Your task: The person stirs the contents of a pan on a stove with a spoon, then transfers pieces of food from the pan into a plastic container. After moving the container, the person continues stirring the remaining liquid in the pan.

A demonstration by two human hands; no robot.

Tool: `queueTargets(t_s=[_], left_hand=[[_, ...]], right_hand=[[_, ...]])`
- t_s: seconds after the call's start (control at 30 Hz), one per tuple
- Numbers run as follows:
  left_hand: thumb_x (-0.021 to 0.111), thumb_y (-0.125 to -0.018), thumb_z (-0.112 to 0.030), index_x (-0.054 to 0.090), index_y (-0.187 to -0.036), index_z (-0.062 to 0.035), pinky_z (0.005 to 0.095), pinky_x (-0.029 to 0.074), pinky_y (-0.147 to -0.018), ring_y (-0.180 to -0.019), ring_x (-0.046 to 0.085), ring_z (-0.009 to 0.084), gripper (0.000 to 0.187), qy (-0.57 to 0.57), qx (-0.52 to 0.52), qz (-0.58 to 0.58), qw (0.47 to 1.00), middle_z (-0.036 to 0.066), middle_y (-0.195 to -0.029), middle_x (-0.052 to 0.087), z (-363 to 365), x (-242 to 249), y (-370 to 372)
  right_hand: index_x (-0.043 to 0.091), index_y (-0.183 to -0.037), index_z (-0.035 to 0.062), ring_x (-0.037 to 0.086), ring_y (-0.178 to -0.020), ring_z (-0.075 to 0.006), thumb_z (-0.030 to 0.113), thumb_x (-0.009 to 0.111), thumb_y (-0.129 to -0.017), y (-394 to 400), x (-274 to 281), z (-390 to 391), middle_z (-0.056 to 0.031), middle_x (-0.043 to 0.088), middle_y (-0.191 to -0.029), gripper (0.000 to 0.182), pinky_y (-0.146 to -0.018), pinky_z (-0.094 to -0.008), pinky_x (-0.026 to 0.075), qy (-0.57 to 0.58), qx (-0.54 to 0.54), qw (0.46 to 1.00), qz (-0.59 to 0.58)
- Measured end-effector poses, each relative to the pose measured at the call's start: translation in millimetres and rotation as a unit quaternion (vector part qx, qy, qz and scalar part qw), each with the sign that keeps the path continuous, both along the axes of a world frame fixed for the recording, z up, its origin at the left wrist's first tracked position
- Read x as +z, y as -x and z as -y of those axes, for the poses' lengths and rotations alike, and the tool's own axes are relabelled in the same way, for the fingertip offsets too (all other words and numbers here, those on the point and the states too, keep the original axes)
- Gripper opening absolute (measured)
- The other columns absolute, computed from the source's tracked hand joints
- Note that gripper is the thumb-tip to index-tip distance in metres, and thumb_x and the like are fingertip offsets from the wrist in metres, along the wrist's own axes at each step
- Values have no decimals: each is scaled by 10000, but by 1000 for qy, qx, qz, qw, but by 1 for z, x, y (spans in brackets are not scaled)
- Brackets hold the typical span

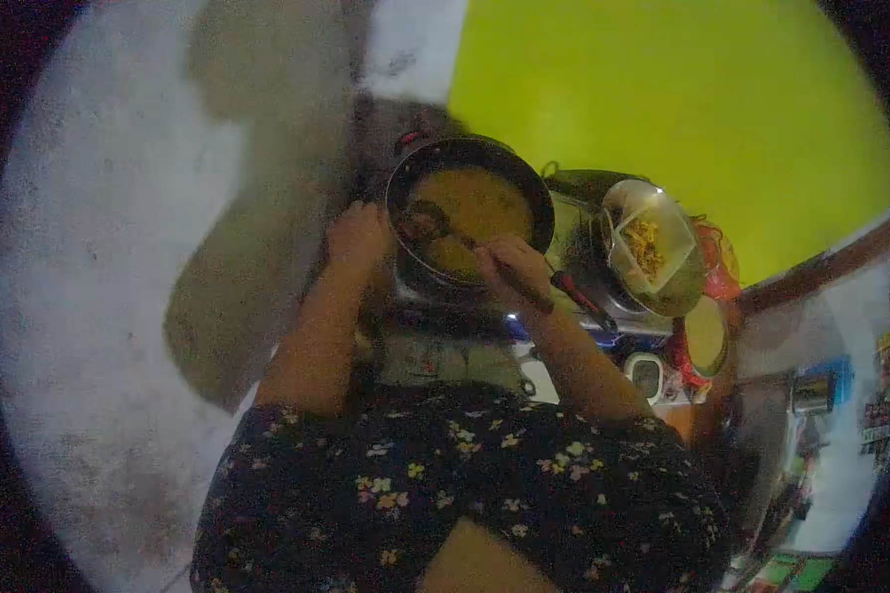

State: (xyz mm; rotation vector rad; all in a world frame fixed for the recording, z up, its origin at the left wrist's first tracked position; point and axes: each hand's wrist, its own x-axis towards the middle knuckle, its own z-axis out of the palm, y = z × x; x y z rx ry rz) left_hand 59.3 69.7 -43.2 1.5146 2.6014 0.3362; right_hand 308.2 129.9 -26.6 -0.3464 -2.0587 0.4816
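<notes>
A dark round pan (542, 203) on the stove holds a yellowish-brown food or liquid (480, 203). My right hand (514, 269) is closed around the handle of a dark ladle (425, 221), whose round head lies in the left part of the pan. The ladle's handle end sticks out past my hand to the lower right. At the pan's left rim is my left hand (359, 234), its fingers curled; what they grip there is too dark to make out.
Right of the pan, a metal bowl (679, 289) holds a white square container (674, 237) with yellow-brown food pieces. A round container with a pale top (705, 336) stands beyond it. Behind rises a green wall (653, 89); a pale wall (99, 247) is at left.
</notes>
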Motion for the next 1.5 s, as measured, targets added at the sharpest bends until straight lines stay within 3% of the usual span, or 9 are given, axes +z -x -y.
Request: queueTargets(t_s=[0.2, 0.27, 0.33, 0.4, 0.7, 0.8, 1.0, 1.33, 1.5], left_hand=[[406, -956, -292, 607, -1056, -24, 493, 454, -869, -1007, 576, 358, 349, -58, 1, -33, 998, 178, -1058, 575, -1, -16, 3], [394, -961, -291, 595, -1083, -27, 506, 439, -888, -1025, 567, 356, 354, -22, -6, -10, 1000, 181, -1079, 566, -3, -14, 5], [384, -965, -290, 585, -1112, -29, 519, 428, -900, -1042, 558, 354, 361, -15, -12, -1, 1000, 182, -1100, 557, -2, -13, 6], [375, -968, -290, 574, -1140, -30, 534, 420, -905, -1056, 551, 352, 370, -37, -15, -9, 999, 182, -1119, 547, 1, -15, 5], [359, -974, -277, 573, -1148, -44, 538, 378, -957, -1096, 530, 351, 361, 43, 23, 61, 997, 174, -1155, 539, -2, 6, -1], [362, -972, -280, 575, -1150, -51, 522, 388, -952, -1098, 531, 345, 360, 12, 6, 44, 999, 176, -1159, 537, 0, 1, 1], [384, -965, -289, 591, -1107, -46, 501, 448, -881, -1049, 558, 351, 349, 25, -13, 20, 999, 174, -1121, 554, -1, 4, 2], [416, -950, -294, 562, -1140, -32, 531, 432, -902, -1048, 559, 359, 355, 11, -4, -16, 1000, 177, -1118, 550, -1, -2, -3], [422, -952, -384, 549, -1151, -21, 538, 425, -904, -1034, 565, 371, 433, 7, 19, 30, 999, 188, -1124, 558, -8, -11, 2]], right_hand=[[642, -870, 32, 651, -779, -290, 52, 651, -801, -6, -6, -8, -139, 651, -854, 73, -696, -353, 524, 18, -17, 997, 76], [645, -879, 27, 651, -780, -285, 50, 643, -809, -8, -12, -9, -142, 651, -852, 73, -693, -350, 522, 213, 4, 974, 84], [647, -882, 24, 650, -780, -282, 46, 639, -813, -6, -5, -5, -142, 649, -850, 74, -691, -350, 521, 231, 9, 970, 77], [647, -882, 20, 649, -778, -283, 40, 639, -812, -4, 6, -1, -141, 648, -847, 73, -691, -351, 521, 74, -1, 996, 55], [636, -868, 25, 624, -730, -284, 78, 635, -828, -4, -4, -6, -130, 624, -793, 67, -656, -358, 502, 137, 39, 990, 12], [634, -847, 25, 610, -705, -275, 90, 634, -831, -2, -7, -8, -127, 608, -743, 67, -642, -346, 491, 70, -77, 994, 24], [633, -787, 26, 571, -679, -158, 166, 587, -899, -15, 5, -10, -61, 624, -736, 185, -633, -323, 467, 348, -118, 925, -93], [652, -849, 19, 586, -694, -153, 236, 579, -911, -33, 15, -19, -49, 646, -776, 238, -660, -321, 477, 405, -225, 883, -78], [636, -863, 9, 610, -673, -165, 203, 569, -918, -50, 11, -29, -85, 660, -819, 213, -594, -298, 507, 440, -131, 871, -176]])
